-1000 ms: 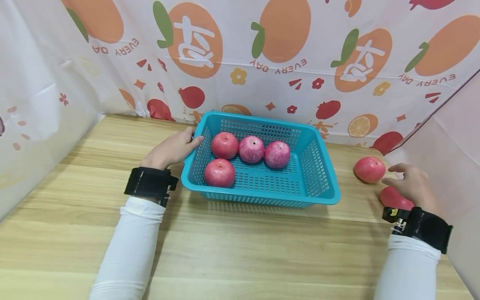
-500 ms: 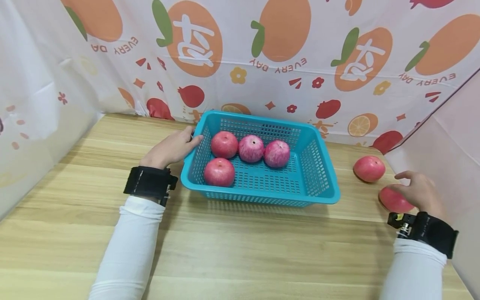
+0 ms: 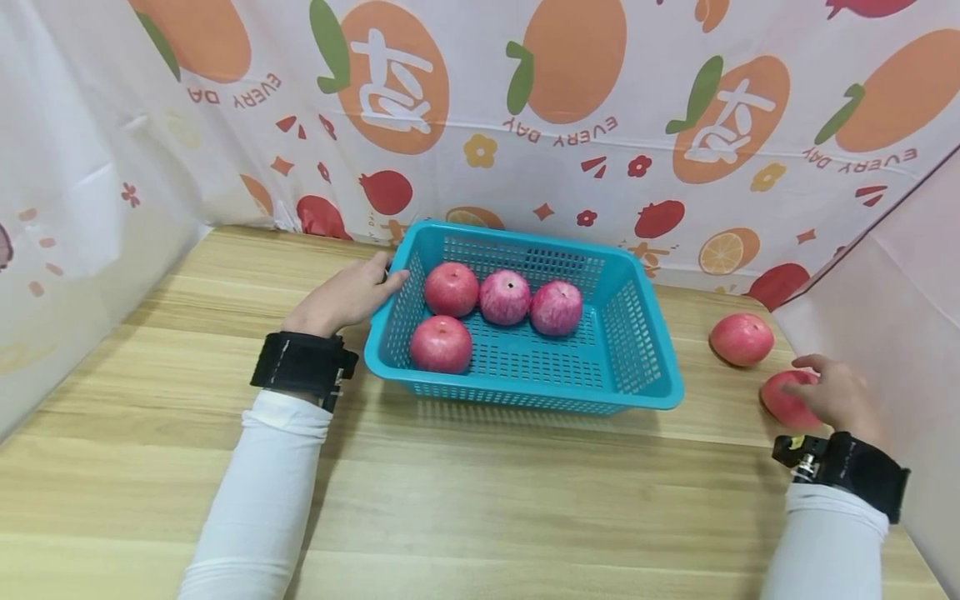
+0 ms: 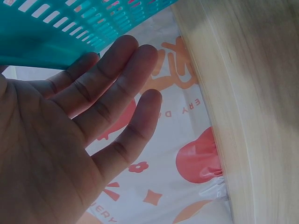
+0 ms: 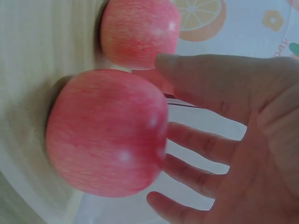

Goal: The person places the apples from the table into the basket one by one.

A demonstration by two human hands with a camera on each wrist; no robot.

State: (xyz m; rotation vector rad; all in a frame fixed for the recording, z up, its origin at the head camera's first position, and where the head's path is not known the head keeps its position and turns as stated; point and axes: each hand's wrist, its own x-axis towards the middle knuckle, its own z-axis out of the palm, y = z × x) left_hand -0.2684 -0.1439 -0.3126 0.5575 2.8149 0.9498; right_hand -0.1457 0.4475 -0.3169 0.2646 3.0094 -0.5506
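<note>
Occluded and cropped objects
Near the table's point(image 3: 525, 500) right edge, the right hand point(image 3: 843, 404) partly hides the nearer apple point(image 3: 780, 407); the left wrist view crops the basket point(image 4: 39, 49).

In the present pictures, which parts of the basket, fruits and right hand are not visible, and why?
Head: part of the nearer apple, behind the right hand.
Right wrist: two fingertips, behind that apple; contact is unclear.
Right wrist: part of the farther apple, cut by the top edge.
Left wrist: most of the basket, cut off by edges.
</note>
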